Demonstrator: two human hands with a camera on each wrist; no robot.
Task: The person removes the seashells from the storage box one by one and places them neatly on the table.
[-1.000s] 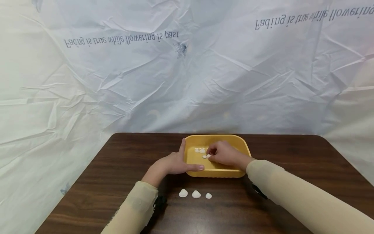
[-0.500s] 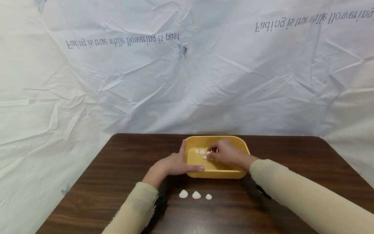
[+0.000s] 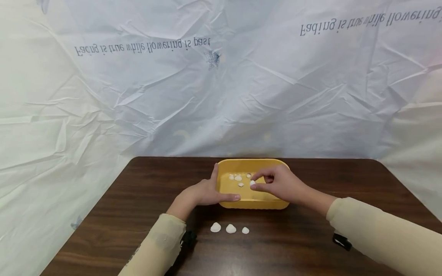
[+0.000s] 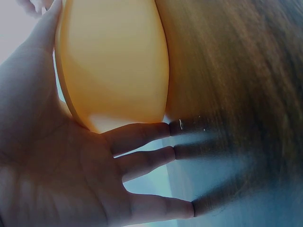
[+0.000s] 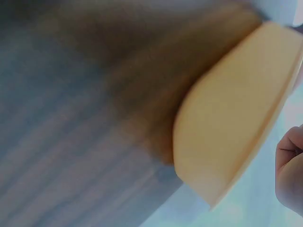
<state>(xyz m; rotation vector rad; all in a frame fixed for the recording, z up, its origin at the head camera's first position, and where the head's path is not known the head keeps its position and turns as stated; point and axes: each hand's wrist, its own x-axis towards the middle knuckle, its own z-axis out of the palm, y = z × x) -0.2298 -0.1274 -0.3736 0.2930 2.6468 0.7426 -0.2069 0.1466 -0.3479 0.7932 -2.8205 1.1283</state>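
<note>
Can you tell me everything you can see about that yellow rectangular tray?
The yellow rectangular tray has rounded corners, smooth walls that look like plastic, and a plain rim. It sits upright, open side up, on the dark brown wood-grain table, towards the far edge. A bare left hand touches its left end, thumb along the near rim. Four small white shells lie on its floor, and a bare right hand pinches another white shell over that floor.
</note>
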